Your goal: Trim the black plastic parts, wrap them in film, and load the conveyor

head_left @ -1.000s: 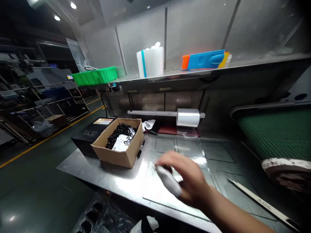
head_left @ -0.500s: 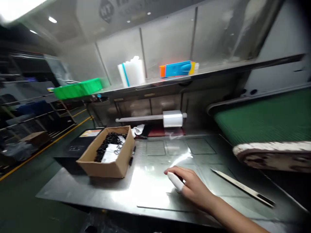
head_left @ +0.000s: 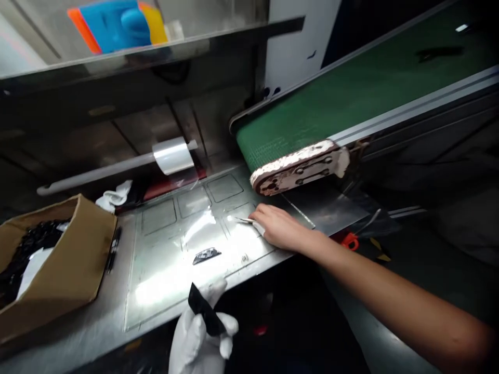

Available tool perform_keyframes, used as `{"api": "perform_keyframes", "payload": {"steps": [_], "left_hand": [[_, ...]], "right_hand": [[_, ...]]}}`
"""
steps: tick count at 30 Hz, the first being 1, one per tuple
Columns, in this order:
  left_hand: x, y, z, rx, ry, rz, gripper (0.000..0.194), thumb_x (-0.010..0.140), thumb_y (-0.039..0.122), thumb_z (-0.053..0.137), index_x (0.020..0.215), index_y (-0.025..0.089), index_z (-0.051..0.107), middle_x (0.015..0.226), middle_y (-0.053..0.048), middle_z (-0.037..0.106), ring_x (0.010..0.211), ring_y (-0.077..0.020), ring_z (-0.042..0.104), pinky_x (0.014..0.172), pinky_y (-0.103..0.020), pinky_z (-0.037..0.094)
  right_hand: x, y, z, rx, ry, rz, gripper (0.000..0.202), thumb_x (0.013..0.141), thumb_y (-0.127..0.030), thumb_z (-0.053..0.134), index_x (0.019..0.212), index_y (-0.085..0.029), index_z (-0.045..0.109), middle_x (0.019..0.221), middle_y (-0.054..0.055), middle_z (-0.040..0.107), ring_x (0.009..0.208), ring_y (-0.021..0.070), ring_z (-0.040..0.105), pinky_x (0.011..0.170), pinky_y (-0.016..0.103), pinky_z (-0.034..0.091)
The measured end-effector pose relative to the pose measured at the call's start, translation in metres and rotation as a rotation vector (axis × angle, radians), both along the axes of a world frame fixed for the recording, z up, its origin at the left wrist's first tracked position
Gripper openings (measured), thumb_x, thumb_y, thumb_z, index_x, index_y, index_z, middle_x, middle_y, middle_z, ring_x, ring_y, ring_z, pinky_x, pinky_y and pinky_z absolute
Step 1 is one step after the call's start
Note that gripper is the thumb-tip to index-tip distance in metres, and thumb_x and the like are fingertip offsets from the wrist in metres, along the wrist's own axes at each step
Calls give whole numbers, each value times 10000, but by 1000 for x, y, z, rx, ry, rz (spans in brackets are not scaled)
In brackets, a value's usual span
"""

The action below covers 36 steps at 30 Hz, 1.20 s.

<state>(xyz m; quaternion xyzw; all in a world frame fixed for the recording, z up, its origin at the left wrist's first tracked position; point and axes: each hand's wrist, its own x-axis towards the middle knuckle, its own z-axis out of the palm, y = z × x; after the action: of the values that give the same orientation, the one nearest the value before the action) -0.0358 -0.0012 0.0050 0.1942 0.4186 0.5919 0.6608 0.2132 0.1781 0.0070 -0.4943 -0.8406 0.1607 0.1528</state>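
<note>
Your gloved left hand point(head_left: 191, 340) pinches a black piece point(head_left: 206, 311) between thumb and fingers, just off the front edge of the desk point(head_left: 103, 324). Your right hand point(head_left: 278, 227) grasps a slim pointed tool point(head_left: 245, 220) low over the desk near its front edge, the tip directed left, apart from the black piece. Between your hands, a small dark part point(head_left: 206, 255) lies on the clear sheet point(head_left: 156, 272) covering the desk. Toward the left end sits a cardboard box point(head_left: 80, 265) of black parts, with a pen point(head_left: 113, 249) beside it. Along the back edge you have a white cloth point(head_left: 115, 196) and a film roll point(head_left: 173, 156) on a rod. The green conveyor point(head_left: 304, 119) crowds the back right corner, close behind your right hand. The desk shines with glare; above the back edge, a shelf point(head_left: 218, 44) carries a blue object point(head_left: 117, 26), and dark floor shows at right.
</note>
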Motion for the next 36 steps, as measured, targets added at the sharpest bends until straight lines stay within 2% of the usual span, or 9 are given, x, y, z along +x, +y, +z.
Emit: {"api": "perform_keyframes", "payload": {"steps": [5,9,12,15,18,21,28,32,36], "left_hand": [[0,-5,2,113,11,19,346,969,442,646,1219,225,744,836,-100,775,460,-86,556,479,-200,435],[3,-17,-3,137,-25,47,354,991,466,606,1253,251,705,780,-53,735,446,-75,523,449,-186,393],[7,-26,-8,153,-69,9,381,1003,496,576,1299,272,662,688,-16,683,440,-75,494,435,-169,379],[7,-28,-12,193,-100,-46,421,1024,503,530,1372,280,610,646,-8,674,411,-73,462,414,-160,355],[8,-26,-11,175,-99,-70,475,998,499,588,1403,251,598,603,1,669,423,-95,502,448,-184,419],[10,-25,-8,110,-80,-57,518,935,483,694,1385,238,618,594,3,663,527,-150,610,508,-216,494],[2,-33,-19,124,-136,-178,607,984,555,592,1487,224,509,607,-4,654,418,-109,525,389,-169,390],[0,-33,-21,114,-103,-172,622,979,569,598,1488,221,514,627,-6,664,421,-100,517,401,-168,429],[-1,-31,-13,68,-87,-162,548,956,546,656,1416,254,594,696,0,703,363,-38,419,380,-139,401]], "right_hand": [[-12,-36,30,-245,294,366,426,1049,-246,511,1472,-246,564,1391,80,640,1240,216,615,1063,343,477],[-35,-69,45,-468,464,595,326,1091,-303,504,1384,-306,646,1317,-9,711,1188,150,668,994,264,515],[-49,-83,46,-460,426,586,249,1048,-226,561,1279,-241,653,1234,13,734,1083,174,704,911,280,545],[-55,-88,46,-513,338,579,329,991,-155,591,1313,-223,600,1230,48,733,1051,217,717,860,317,560],[-57,-88,48,-596,286,603,223,1034,-356,598,1228,-250,628,1085,28,758,921,203,733,732,281,556],[-59,-88,49,-599,175,596,391,877,-530,779,1081,-239,617,896,4,736,725,194,700,526,252,473],[-61,-98,39,-515,161,550,461,707,-405,910,960,-242,562,769,-29,673,576,162,628,440,243,375],[-63,-101,38,-485,127,524,460,685,-293,899,967,-242,539,761,-40,670,569,159,621,414,234,353],[-65,-102,38,-475,102,521,426,713,-292,884,955,-235,538,737,-39,665,551,160,614,413,239,339]]}}
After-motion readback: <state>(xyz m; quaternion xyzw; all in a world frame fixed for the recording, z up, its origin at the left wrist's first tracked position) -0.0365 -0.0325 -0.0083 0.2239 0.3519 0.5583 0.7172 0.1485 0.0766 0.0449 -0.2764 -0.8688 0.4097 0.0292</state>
